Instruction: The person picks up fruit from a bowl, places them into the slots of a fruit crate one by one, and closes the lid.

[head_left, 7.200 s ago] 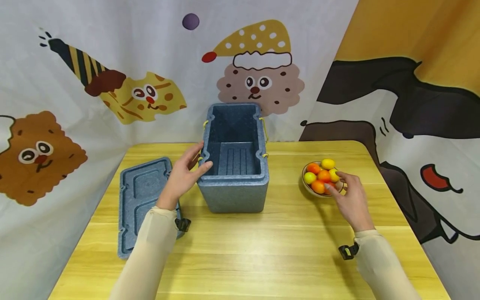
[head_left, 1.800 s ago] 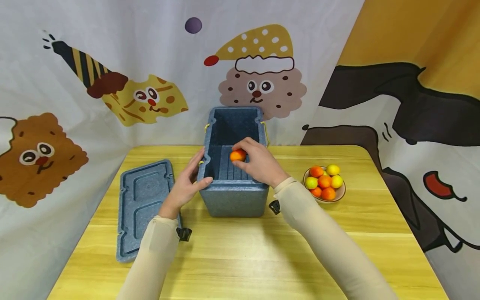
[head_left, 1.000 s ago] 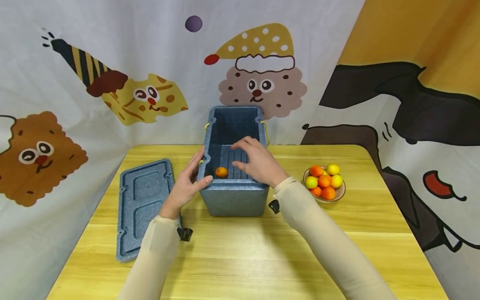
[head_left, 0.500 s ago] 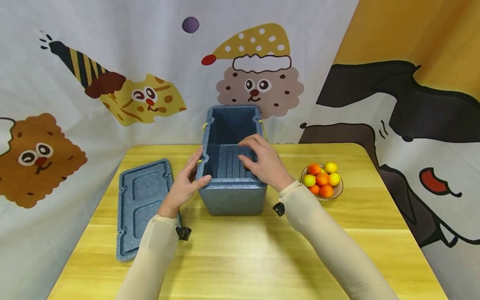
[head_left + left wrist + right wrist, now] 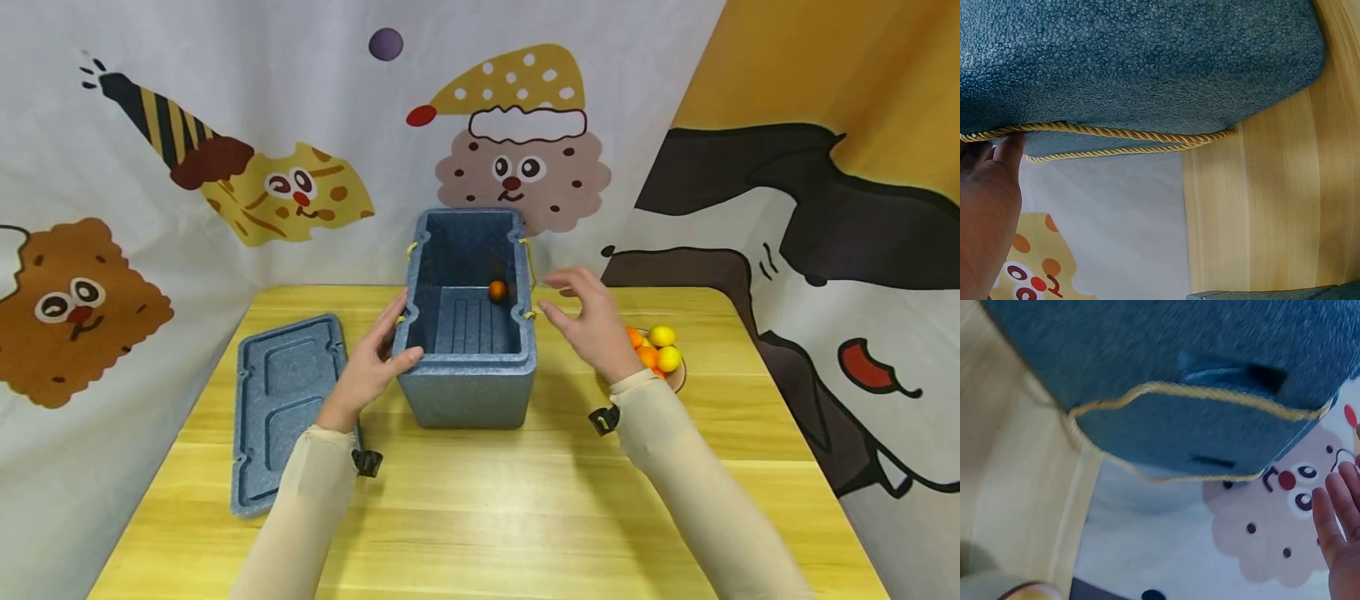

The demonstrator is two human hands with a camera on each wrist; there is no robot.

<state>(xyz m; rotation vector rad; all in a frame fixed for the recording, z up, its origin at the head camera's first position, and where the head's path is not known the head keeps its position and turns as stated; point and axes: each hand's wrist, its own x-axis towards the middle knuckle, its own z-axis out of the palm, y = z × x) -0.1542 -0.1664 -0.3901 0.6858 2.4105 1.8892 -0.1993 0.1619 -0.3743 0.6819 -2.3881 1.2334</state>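
Observation:
My left hand [image 5: 365,367] rests at the near left corner of a blue-grey foam box [image 5: 468,396]. Its thumb lies on the rim, with the fingers along the outer left side. Through the left wrist view, the fingertips meet the box by its yellow rope [image 5: 1110,132]. A small orange [image 5: 497,291] is inside the box, near the right wall towards the back. To the right of the box, my right hand [image 5: 592,321] hovers with its fingers apart, holding nothing. Behind that hand stands a bowl [image 5: 679,380] of orange and yellow fruit, partly hidden.
The box's lid [image 5: 288,408] lies on the wooden table [image 5: 480,508] left of the box, partly under my left forearm. A cloth backdrop [image 5: 315,75] printed with cartoon figures hangs close behind the box. More yellow rope [image 5: 1210,392] loops along the box's right side.
My right hand let the orange go into the box and has moved out to the right, towards the bowl. The orange rolled from near left to far right. The left hand stays at the rim.

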